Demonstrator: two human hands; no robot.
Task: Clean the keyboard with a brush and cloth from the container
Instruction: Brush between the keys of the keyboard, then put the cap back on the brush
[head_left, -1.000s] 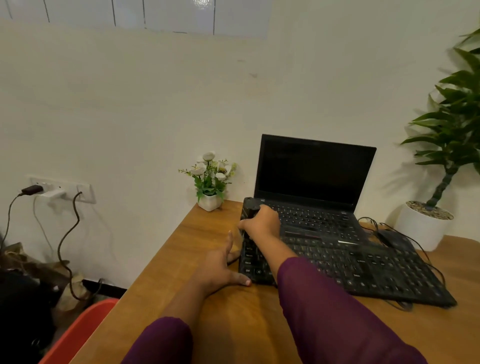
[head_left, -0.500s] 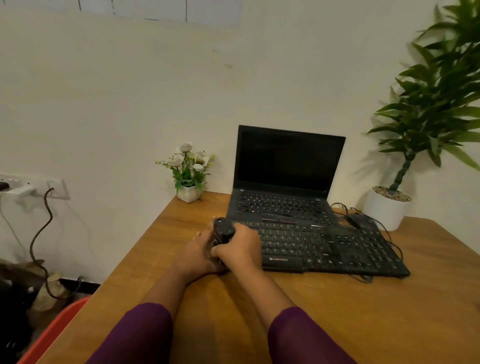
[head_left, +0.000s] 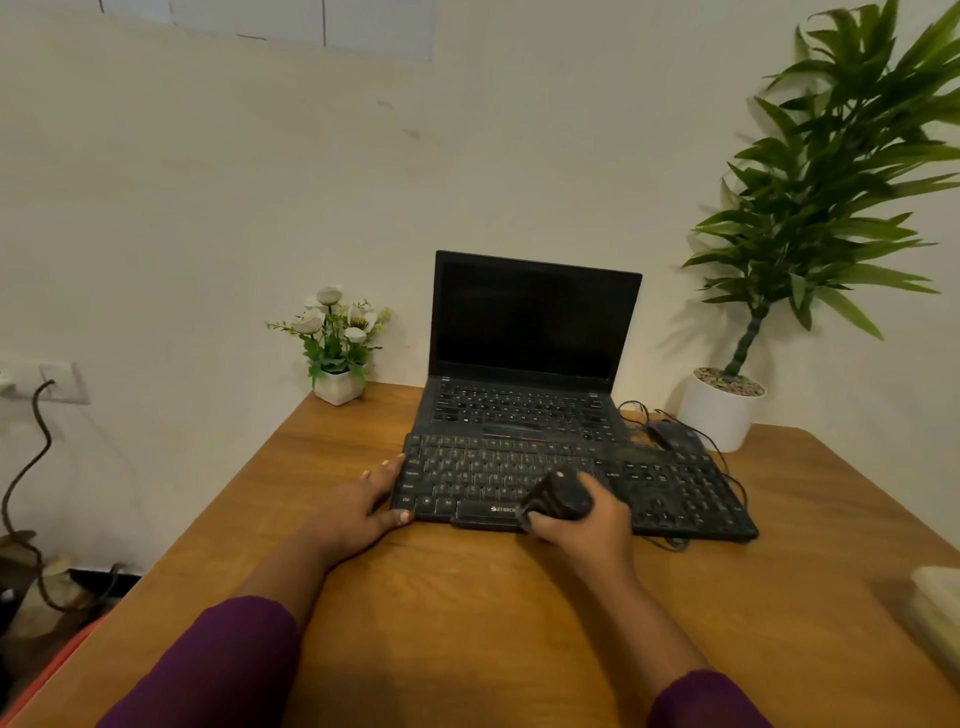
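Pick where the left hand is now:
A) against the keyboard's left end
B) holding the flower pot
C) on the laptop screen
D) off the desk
A: the left hand lies open on the desk, its fingers against the left end of the keyboard, while the right hand grips the brush.

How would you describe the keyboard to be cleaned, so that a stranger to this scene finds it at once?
On the wooden desk, an open black laptop stands by the wall. Right in front of its keys lies the keyboard, black, with the left hand at its left end. Unlike the laptop's own keys, it is wider than the laptop and has a number pad.
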